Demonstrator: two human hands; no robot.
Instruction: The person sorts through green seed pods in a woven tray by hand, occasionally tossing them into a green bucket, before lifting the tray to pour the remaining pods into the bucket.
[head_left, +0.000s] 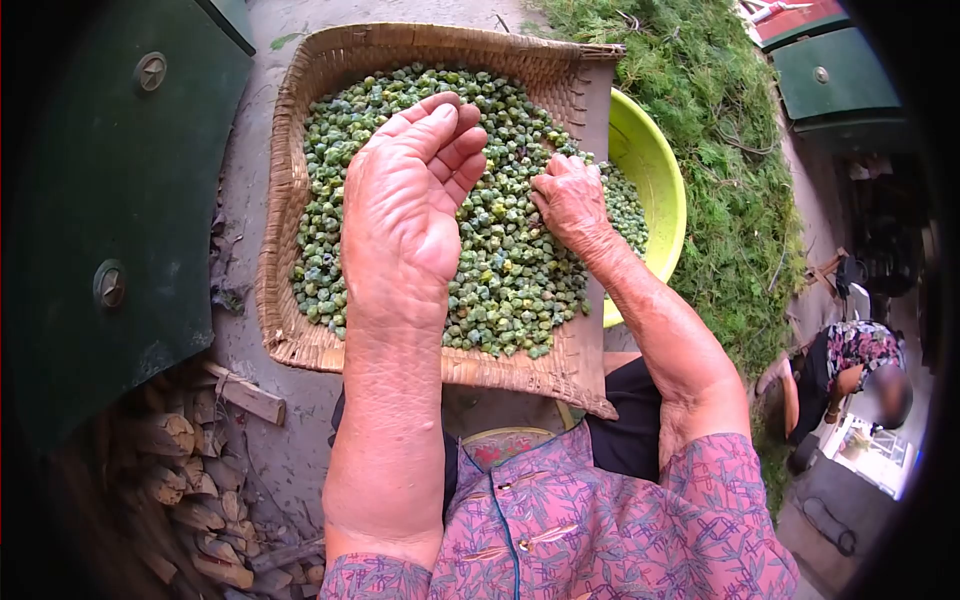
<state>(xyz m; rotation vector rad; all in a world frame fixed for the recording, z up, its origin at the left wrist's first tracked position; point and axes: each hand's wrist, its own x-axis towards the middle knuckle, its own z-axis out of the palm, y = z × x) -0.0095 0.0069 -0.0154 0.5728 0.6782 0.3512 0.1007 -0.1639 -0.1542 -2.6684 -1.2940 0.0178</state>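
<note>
A woven winnowing basket (285, 215) lies before me, spread with small green, knobbly seed cones (510, 290). My left hand (420, 175) is above the cones, palm turned up and inward. Its fingers are loosely cupped and apart, and nothing shows in them. At the basket's right side, my right hand (572, 198) reaches down to the cones with fingers bent together; its fingertips are partly hidden, so what they pinch cannot be made out. A yellow-green basin (660, 190) with more cones stands against the basket's open right edge, partly beneath it.
Cut green branches (735, 180) are heaped beyond the basin. Split firewood (205, 480) is stacked at lower left, below a dark green panel (130, 200) with round metal studs. At far right, another person (865, 365) in a floral top bends over.
</note>
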